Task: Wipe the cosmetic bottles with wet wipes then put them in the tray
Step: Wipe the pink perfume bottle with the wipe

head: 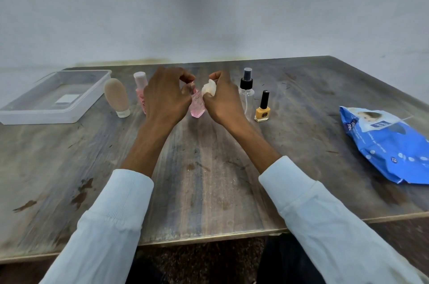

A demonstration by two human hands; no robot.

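wiping pink bottle (pixel 197 105) mid-tabletop | left hand (pixel 166 95) pinches its cap | right hand (pixel 220 95) clutches wadded wipe (pixel 208 88) at its side | risk: top-only grip, bottle tips | tray (pixel 55 98) far left

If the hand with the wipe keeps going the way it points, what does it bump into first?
Probably the small pink bottle. The right hand, holding the wipe, points left toward it and is already right beside it. The left hand comes after that.
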